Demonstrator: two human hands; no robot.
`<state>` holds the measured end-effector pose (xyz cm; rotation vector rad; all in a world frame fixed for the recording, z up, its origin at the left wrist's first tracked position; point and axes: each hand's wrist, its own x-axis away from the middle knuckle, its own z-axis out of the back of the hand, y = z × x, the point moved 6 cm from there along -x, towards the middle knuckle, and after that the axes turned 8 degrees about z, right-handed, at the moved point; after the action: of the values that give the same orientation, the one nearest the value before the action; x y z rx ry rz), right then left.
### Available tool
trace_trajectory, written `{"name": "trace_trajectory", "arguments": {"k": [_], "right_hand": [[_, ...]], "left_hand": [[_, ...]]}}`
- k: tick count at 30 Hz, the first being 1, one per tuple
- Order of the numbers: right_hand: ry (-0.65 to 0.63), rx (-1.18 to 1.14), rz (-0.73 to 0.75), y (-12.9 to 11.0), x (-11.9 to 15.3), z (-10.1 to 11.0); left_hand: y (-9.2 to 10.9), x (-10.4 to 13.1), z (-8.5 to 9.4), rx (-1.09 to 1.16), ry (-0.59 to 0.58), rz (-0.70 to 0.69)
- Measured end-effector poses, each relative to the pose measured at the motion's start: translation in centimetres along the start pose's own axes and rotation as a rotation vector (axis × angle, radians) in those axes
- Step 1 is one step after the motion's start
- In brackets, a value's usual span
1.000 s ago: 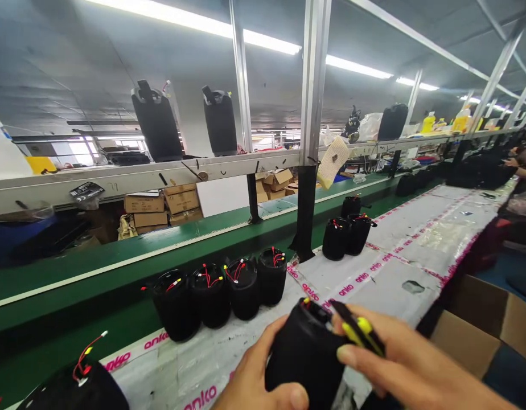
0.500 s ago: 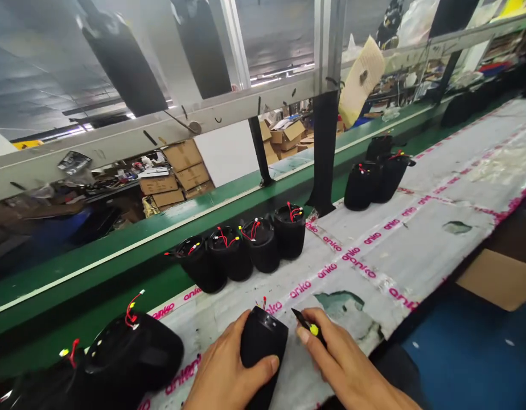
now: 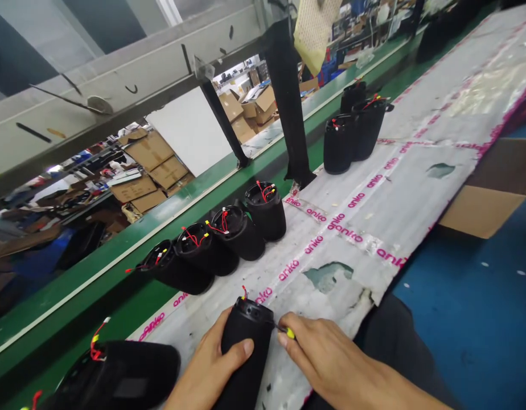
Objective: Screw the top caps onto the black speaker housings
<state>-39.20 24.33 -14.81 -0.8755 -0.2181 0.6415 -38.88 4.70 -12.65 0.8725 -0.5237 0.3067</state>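
Observation:
My left hand (image 3: 218, 361) is wrapped round a black cylinder (image 3: 248, 347), which leans at the bottom centre with red and yellow wires at its top. My right hand (image 3: 316, 347) pinches a small dark tool with a yellow part (image 3: 290, 332). The tool's thin tip meets the right side of the cylinder's rim, though whether it goes under the edge cannot be made out. At the lower left lies another black cylinder (image 3: 130, 370) with wires.
Several wired black cylinders (image 3: 267, 210) stand beyond my hands, and more (image 3: 337, 145) farther right. A black post (image 3: 288, 108) rises behind the torn, taped table cover (image 3: 408, 193). Past the right edge is an open cardboard box (image 3: 480, 210).
The tool in my right hand has come left against the cylinder's rim. The camera view has shifted and tilted, so the rows of cylinders sit further left and higher.

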Motion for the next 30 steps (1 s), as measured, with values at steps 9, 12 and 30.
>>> {"name": "trace_trajectory", "arguments": {"k": [9, 12, 30], "right_hand": [[-0.003, 0.244, 0.116, -0.5, -0.7, -0.6], [0.013, 0.346, 0.159, -0.8, -0.8, -0.7], [0.063, 0.468, 0.145, -0.6, -0.9, -0.8]], "left_hand": [[0.5, 0.0, -0.1, -0.01, -0.018, -0.034], [0.2, 0.0, 0.0, -0.08, 0.024, -0.009], [2.2, 0.6, -1.0, -0.321, 0.241, -0.045]]}}
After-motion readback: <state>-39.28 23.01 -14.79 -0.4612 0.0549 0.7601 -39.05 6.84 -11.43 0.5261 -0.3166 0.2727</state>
